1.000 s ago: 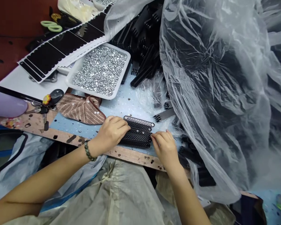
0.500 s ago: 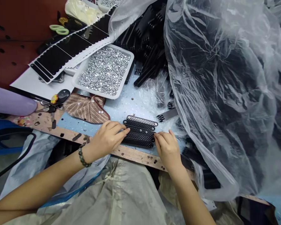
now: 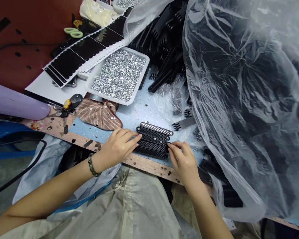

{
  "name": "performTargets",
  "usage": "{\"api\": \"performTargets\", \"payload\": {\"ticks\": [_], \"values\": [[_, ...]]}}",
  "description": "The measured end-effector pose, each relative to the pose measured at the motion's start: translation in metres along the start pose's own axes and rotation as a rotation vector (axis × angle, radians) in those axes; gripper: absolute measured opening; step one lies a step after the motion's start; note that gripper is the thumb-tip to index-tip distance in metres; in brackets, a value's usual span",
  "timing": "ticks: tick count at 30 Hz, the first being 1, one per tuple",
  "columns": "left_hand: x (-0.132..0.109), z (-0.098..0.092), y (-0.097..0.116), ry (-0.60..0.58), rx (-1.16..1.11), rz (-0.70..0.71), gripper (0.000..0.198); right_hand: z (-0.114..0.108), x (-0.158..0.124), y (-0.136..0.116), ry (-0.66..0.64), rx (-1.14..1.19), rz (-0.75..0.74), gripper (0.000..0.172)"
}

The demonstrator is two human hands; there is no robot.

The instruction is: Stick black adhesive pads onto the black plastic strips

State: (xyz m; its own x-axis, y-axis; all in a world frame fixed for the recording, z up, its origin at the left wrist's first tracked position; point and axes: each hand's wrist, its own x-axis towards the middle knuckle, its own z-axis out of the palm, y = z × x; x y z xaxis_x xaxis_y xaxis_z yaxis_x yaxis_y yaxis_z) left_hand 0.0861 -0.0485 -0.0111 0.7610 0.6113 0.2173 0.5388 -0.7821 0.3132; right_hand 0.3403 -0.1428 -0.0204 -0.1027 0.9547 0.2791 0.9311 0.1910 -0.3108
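Observation:
Several long black strips studded with tiny shiny stones lie side by side near the front edge of a pale blue work board. My left hand rests at the strips' left ends, fingers stretched flat and together against them. My right hand sits at their right ends, fingers curled down onto the nearest strips. A beaded bracelet circles my left wrist. Neither hand lifts a strip.
A white tray of silver sequins stands behind the strips. Black comb pieces pile up beyond it. A huge clear plastic bag of black parts fills the right. Black scalloped sheets, green scissors, keys and a brown pouch lie at left.
Both hands stay on the ends of the strips. My left fingers have straightened along the strips' left ends. The view has shifted, so everything sits a little further right.

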Motion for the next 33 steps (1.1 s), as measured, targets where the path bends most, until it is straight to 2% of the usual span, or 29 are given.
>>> {"api": "performTargets", "payload": {"ticks": [6, 10, 15, 21, 27, 33], "values": [[-0.004, -0.003, -0.002, -0.068, -0.254, -0.100, 0.034, 0.001, 0.008, -0.008, -0.004, 0.068, 0.015, 0.018], [0.002, -0.003, 0.004, -0.002, -0.178, -0.076, 0.035, 0.002, 0.008, -0.007, 0.008, 0.073, 0.029, 0.017], [0.028, 0.009, 0.018, 0.083, -0.079, 0.054, 0.022, 0.009, 0.014, -0.012, 0.015, 0.031, 0.007, 0.016], [0.051, 0.022, 0.025, 0.053, 0.039, 0.131, 0.017, 0.011, 0.022, -0.015, -0.011, -0.032, -0.048, 0.016], [0.056, 0.023, 0.027, 0.058, 0.029, 0.124, 0.016, -0.005, -0.001, -0.009, 0.018, 0.037, 0.039, 0.014], [0.060, 0.028, 0.027, 0.032, -0.052, 0.097, 0.019, 0.000, -0.011, -0.012, 0.022, -0.022, 0.003, 0.016]]}}
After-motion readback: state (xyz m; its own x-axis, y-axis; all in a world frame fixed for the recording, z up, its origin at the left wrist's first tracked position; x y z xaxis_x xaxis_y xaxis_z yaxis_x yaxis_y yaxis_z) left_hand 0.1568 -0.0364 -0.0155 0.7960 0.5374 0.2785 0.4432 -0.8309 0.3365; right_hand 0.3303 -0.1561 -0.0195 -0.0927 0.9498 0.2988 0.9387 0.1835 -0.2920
